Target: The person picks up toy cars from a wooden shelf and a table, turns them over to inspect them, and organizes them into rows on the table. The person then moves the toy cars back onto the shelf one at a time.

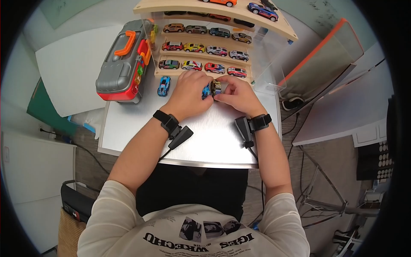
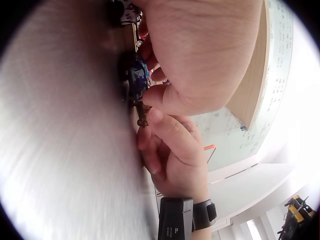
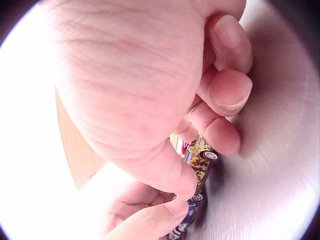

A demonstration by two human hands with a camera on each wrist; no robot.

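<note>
Two toy cars stand side by side on the metal-topped table, between both hands. My left hand (image 1: 188, 95) holds a blue toy car (image 1: 206, 91), its thumb on the near end and its fingers over the far side. With thumb and fingers, my right hand (image 1: 240, 95) grips a yellow-and-black patterned toy car (image 1: 216, 87). In the right wrist view the yellow car (image 3: 199, 155) sits right beside the blue car (image 3: 187, 215), low over the table surface. The two thumbs nearly meet there. Another light-blue toy car (image 1: 163, 86) rests on the table left of my left hand.
Behind the hands rises a clear-sided wooden display rack (image 1: 205, 55) with several toy cars on its shelves. More cars, including a blue one (image 1: 263, 11), stand on its top board. A grey-and-red toolbox (image 1: 121, 60) with orange handles occupies the table's back left.
</note>
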